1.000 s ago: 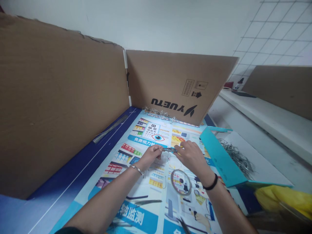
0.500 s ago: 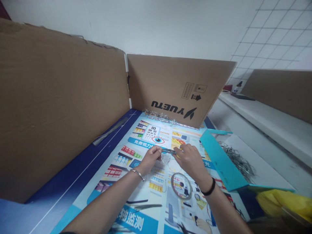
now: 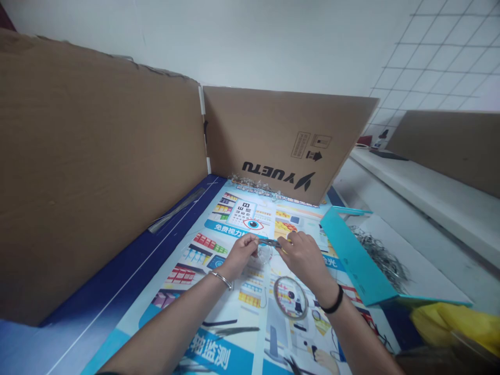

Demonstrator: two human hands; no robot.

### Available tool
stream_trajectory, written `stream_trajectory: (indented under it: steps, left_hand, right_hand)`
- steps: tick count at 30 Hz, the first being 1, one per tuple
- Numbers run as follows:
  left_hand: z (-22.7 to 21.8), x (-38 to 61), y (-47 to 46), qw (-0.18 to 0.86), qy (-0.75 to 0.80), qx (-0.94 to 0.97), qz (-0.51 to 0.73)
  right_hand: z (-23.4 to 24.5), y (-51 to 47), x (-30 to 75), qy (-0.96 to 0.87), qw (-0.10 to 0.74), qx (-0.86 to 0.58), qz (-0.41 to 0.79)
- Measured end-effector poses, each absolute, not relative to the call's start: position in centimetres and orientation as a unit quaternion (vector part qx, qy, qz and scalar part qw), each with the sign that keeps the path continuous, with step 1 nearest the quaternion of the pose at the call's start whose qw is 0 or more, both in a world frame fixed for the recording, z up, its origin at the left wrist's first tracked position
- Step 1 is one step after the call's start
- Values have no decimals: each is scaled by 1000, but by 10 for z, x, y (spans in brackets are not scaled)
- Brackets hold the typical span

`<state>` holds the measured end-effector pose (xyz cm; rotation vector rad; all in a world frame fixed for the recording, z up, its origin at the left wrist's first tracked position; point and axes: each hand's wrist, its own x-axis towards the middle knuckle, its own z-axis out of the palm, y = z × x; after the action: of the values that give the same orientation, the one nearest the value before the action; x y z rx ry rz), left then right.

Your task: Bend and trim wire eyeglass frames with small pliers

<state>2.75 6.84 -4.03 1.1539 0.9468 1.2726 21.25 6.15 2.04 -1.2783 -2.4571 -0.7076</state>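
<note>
My left hand [image 3: 242,251] is closed in a pinch on a thin wire [image 3: 264,255], which curves in a loose loop below the fingers. In my right hand [image 3: 302,256] is a pair of pliers [image 3: 270,242] with partly hidden yellow handles. The pliers' jaws point left and meet the wire at my left fingertips. Below the right hand, a round coil of wire [image 3: 277,302] lies on the printed poster [image 3: 258,346]. A bundle of straight dark wires [image 3: 236,330] lies nearer to me, with a dark pointed tool [image 3: 292,365] at the bottom edge.
Cardboard panels stand at the left [image 3: 105,166] and back [image 3: 269,130]. Small wire pieces [image 3: 253,182] line the back panel's foot. A turquoise box [image 3: 347,260] at the right holds tangled wire [image 3: 378,255], near yellow plastic [image 3: 457,325]. Straight wires [image 3: 175,211] lie along the left panel.
Almost nothing differs. The pliers and my right hand have shifted very slightly, while my left hand keeps its pinch in the same place.
</note>
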Motion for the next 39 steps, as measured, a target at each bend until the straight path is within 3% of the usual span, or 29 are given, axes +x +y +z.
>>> stream_trajectory:
  steps: [26,39]
  left_hand:
    - [-33,29,67,586,390,459,542]
    - [-40,29,67,497,442,532,524]
  right_hand:
    - [22,68,221,-855,142,-465,-179]
    - [21,66,216,-856,141,-454,-201]
